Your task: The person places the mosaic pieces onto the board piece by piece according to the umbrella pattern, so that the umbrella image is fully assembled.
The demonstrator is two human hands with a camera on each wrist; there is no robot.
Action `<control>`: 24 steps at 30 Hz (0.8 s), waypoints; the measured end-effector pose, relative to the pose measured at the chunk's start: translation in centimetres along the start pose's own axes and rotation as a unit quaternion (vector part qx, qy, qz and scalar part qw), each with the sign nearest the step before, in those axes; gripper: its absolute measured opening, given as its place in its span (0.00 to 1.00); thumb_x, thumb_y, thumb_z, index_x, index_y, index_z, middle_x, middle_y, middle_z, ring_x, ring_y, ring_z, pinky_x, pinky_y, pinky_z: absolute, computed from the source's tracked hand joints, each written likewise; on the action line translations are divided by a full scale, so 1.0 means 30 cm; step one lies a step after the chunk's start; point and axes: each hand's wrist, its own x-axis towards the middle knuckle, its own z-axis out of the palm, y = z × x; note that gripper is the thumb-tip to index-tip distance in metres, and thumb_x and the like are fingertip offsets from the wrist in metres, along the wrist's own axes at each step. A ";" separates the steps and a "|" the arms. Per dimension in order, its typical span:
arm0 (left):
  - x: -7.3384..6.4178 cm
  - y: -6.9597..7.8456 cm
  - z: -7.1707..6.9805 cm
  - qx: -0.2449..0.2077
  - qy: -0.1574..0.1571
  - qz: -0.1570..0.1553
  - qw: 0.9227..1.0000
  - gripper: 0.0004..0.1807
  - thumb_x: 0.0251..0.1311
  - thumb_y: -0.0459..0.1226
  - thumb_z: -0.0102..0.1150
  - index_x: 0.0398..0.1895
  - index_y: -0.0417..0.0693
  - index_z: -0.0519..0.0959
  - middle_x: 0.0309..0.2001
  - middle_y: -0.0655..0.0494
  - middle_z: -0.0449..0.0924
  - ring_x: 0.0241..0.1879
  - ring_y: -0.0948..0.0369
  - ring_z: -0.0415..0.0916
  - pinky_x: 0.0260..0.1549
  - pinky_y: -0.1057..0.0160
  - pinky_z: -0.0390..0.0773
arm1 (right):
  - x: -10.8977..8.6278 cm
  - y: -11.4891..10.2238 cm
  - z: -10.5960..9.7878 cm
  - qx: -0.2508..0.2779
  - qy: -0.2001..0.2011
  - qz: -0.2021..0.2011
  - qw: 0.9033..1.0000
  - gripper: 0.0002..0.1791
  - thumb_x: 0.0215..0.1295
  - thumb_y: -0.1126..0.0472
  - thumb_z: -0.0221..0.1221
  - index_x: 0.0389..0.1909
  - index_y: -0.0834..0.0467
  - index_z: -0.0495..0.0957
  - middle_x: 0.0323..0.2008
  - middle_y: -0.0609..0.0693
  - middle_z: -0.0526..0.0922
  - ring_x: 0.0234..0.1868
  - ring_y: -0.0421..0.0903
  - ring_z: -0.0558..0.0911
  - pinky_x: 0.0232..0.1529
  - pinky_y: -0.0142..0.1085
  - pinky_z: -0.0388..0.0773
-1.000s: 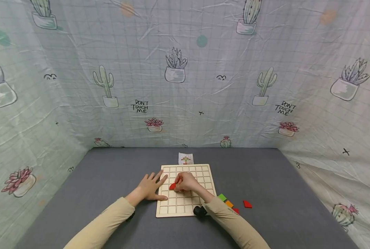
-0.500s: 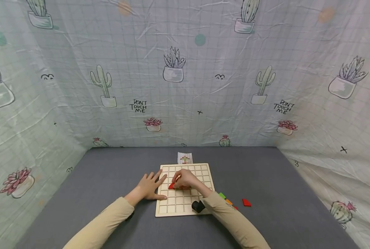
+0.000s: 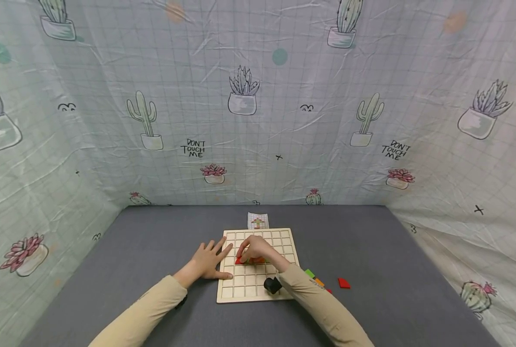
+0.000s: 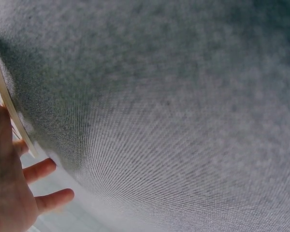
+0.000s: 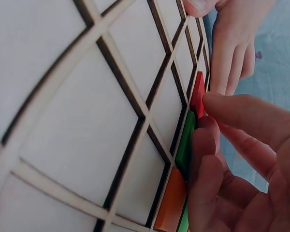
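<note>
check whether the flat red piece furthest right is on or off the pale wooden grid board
Off: the flat red piece lies on the dark grey table, clear of the pale wooden grid board.

A creased, pale fabric backdrop (image 3: 279,130) fills the upper frame and both sides, printed with a faint grid. A columnar potted cactus (image 3: 346,24) shows at upper right of centre, and a branching potted cactus (image 3: 144,120) left of centre. Lettering (image 3: 193,148) near the middle reads "DON'T TOUCH ME", just above a pink potted succulent (image 3: 214,173). A teal dot (image 3: 280,57) marks the upper centre. The cloth looks greenish at left, warmer at right. Below spreads a dark grey worktop (image 3: 353,241), finely woven in the left wrist view.
</note>
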 end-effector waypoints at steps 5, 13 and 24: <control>-0.002 0.001 -0.002 -0.002 -0.001 -0.002 1.000 0.48 0.46 0.70 0.44 0.67 0.54 0.55 0.68 0.46 0.52 0.59 0.45 0.60 0.49 0.44 0.63 | -0.010 0.014 -0.005 0.013 0.001 -0.029 1.000 0.05 0.46 0.66 0.65 0.25 0.54 0.84 0.18 0.46 0.81 0.13 0.40 0.72 0.16 0.30 0.65; 0.000 0.005 0.003 -0.007 -0.008 -0.006 1.000 0.48 0.46 0.70 0.44 0.68 0.55 0.54 0.68 0.47 0.51 0.60 0.44 0.60 0.51 0.43 0.63 | -0.047 0.062 -0.043 0.046 0.015 -0.071 0.996 0.07 0.48 0.65 0.65 0.30 0.58 0.83 0.28 0.51 0.83 0.20 0.37 0.73 0.22 0.30 0.69; -0.001 0.011 0.000 -0.019 -0.018 -0.010 1.000 0.48 0.47 0.69 0.44 0.68 0.54 0.53 0.69 0.46 0.50 0.61 0.43 0.58 0.51 0.41 0.61 | -0.150 0.134 -0.156 0.104 0.014 -0.085 0.991 0.11 0.53 0.67 0.60 0.38 0.66 0.79 0.27 0.63 0.82 0.24 0.60 0.76 0.22 0.41 0.73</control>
